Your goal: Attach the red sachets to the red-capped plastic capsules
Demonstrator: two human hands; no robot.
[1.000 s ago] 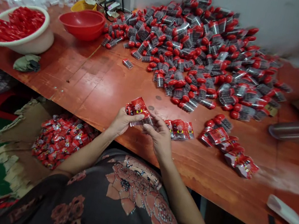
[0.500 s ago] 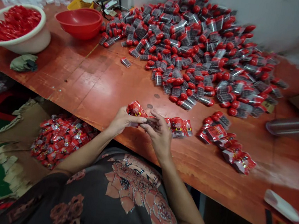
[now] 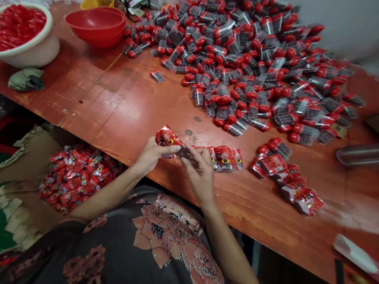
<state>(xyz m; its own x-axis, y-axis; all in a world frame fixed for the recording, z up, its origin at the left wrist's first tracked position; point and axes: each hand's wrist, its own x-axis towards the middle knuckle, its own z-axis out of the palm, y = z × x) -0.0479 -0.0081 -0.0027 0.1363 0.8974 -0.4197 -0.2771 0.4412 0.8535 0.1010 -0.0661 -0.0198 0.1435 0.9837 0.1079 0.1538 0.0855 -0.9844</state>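
From my remote view, the left hand (image 3: 153,155) grips a red foil packet (image 3: 167,137) above the bench (image 3: 107,113). The right hand (image 3: 198,175) pinches a dark item (image 3: 187,155) at the packet's edge, though it's hard to make out. More packets (image 3: 225,159) lie just beside.

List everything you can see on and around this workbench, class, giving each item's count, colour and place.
Capsule tubes: many, clear with red ends, heaped at the back
Loose capsule tube: one, clear and red, left of the heap
Foil packets: several, red, right of the hands
Packet pile: many, red, in torn cardboard below the table
Basin: one, white, far left, holding red pieces
Bowl: at least one, red, beside the basin
Basket: one, yellow, behind the bowl
Table: one, orange-red, under these
Held packet: one, red, in the left hand
Left hand: one, at the table edge
Right hand: one, touching the held packet
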